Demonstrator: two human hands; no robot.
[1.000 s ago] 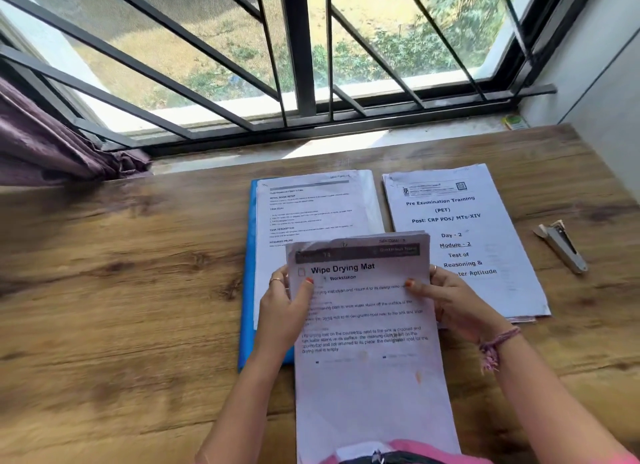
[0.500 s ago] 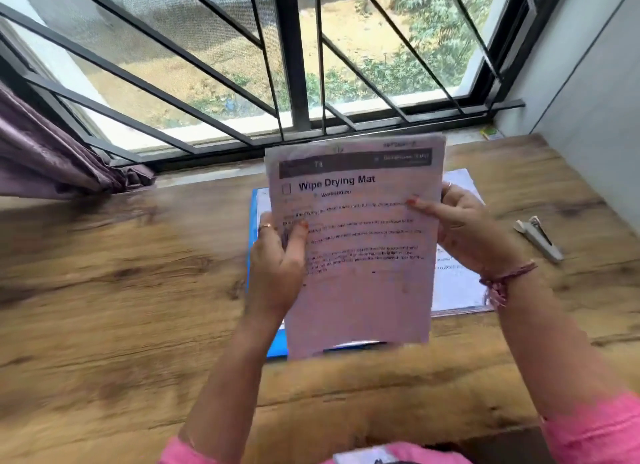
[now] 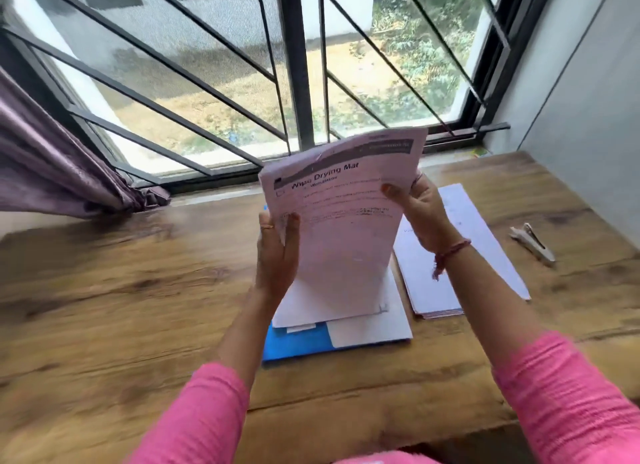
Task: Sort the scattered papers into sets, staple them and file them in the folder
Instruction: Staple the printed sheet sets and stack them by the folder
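since the previous frame the sheaf of papers (image 3: 346, 221) has been swung from face-on to nearly upright, its lower edge now standing on the blue folder (image 3: 294, 346), and the view has tipped up toward the window.

the left hand (image 3: 277, 255) grips the sheaf's left edge, thumb on the printed face and fingers curled behind. the right hand (image 3: 419, 214) pinches the right edge higher up, thumb in front and fingers wrapped to the back. both are clamped on the paper.

judgement: the step in hand is squaring the set by tapping its bottom edge. to do it well the grip should loosen slightly so sheets can drop level, the sheaf should stay vertical, and the tapping should be on a firm flat patch. the loose white sheets (image 3: 367, 328) lying on the folder make an uneven base, so the bare table (image 3: 138, 290) would likely serve better. stapling is not yet done.

materials: the sheaf is thin printed paper, limp, bowing at the top with a lifted corner. the folder looks like smooth glossy plastic. a second stack of papers (image 3: 485, 252) lies flat just right of the folder, layered at its near edge. the stapler (image 3: 533, 242), pale and wedge-shaped, rests further right, apart from the stack. the table is matt wood-grain with a plank seam.
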